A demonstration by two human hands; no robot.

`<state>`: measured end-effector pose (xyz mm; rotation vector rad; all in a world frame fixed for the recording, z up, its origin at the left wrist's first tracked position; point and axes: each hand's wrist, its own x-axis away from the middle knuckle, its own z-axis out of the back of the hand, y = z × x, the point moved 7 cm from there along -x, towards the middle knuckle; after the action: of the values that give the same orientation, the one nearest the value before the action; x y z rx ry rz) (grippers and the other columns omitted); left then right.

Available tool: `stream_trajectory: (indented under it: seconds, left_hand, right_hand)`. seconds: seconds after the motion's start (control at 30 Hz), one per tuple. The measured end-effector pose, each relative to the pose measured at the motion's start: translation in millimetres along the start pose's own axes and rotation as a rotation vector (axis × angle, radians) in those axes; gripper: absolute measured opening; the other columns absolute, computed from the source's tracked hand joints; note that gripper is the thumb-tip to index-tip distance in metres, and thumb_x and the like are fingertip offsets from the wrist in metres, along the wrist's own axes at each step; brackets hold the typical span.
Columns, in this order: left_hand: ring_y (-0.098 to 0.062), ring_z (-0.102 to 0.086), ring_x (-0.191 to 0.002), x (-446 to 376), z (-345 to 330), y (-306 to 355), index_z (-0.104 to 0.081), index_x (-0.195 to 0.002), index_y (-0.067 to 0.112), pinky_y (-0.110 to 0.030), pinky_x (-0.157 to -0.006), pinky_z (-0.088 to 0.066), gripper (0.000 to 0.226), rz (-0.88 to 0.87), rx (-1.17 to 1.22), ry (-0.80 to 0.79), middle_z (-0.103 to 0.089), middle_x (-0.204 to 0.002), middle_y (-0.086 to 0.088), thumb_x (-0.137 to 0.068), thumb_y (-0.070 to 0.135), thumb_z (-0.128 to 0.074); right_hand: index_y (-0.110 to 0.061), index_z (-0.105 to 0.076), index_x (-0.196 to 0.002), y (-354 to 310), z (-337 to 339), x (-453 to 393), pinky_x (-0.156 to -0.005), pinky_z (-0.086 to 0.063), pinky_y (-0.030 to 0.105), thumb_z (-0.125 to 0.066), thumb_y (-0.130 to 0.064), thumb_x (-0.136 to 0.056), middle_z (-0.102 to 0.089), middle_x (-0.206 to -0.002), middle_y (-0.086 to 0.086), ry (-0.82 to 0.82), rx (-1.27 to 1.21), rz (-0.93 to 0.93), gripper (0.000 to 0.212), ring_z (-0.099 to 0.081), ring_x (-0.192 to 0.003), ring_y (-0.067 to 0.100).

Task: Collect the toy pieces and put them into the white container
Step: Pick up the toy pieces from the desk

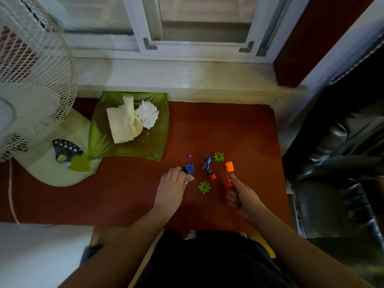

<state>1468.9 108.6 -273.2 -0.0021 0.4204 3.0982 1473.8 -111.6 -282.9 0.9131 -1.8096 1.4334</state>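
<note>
Both forearms reach over the red table (128, 194). My left hand (172, 187) pinches a beige piece (190, 178) beside the blue snowflake piece (190, 167); my right hand (241, 194) grips a red piece (229, 181) near the orange block (229, 166).

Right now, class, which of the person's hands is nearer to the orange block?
Right. The right hand lies just below the orange block, fingers reaching up toward it. The left hand sits farther off to the block's left, beside the blue piece.
</note>
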Motion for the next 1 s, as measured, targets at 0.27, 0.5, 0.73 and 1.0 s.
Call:
stream_trajectory:
  seconds: [0.27,0.5,0.73,1.0]
  left_hand:
    - [-0.019,-0.062,-0.069,-5.2,25.6,6.9,-0.047,-0.092,0.02,-0.033,-0.064,-0.047,0.004,-0.04,0.115,0.129,-0.063,-0.076,0.0,-0.091,0.017,-0.044]
    - [-0.032,-0.063,-0.058,2.0,55.4,2.3,-0.046,-0.11,0.01,-0.031,-0.047,-0.04,0.019,0.155,0.382,0.163,-0.064,-0.072,-0.009,-0.094,0.016,-0.055]
    - [-0.011,-0.069,-0.088,12.4,63.7,-9.4,-0.049,-0.131,0.022,-0.024,-0.078,-0.055,0.033,0.406,0.916,0.049,-0.061,-0.112,0.001,-0.1,0.013,-0.044]
    - [-0.019,-0.048,-0.066,39.5,22.4,-21.8,-0.054,-0.077,0.007,-0.023,-0.053,-0.042,0.031,1.028,1.692,-0.108,-0.047,-0.08,-0.013,-0.086,-0.002,-0.026]
  right_hand:
    - [-0.012,-0.054,-0.09,-1.0,4.5,3.0,-0.049,-0.02,0.028,-0.053,-0.041,-0.096,-0.039,-0.056,0.0,-0.014,0.016,-0.003,0.029,-0.033,-0.049,0.012]
    - [-0.012,-0.051,-0.087,4.3,2.8,7.4,-0.044,-0.022,0.027,-0.055,-0.041,-0.095,-0.039,-0.055,0.001,-0.014,-0.013,0.012,0.03,-0.033,-0.048,0.013]
    - [-0.013,-0.048,-0.083,9.8,-8.3,16.5,-0.046,-0.018,0.027,-0.051,-0.038,-0.097,-0.037,-0.055,0.001,-0.042,-0.019,0.029,0.029,-0.03,-0.049,0.013]
    - [-0.02,-0.062,-0.117,15.6,-28.8,15.3,-0.045,-0.021,0.025,-0.04,-0.036,-0.101,-0.038,-0.058,0.002,-0.133,-0.048,0.095,0.031,-0.032,-0.049,0.012]
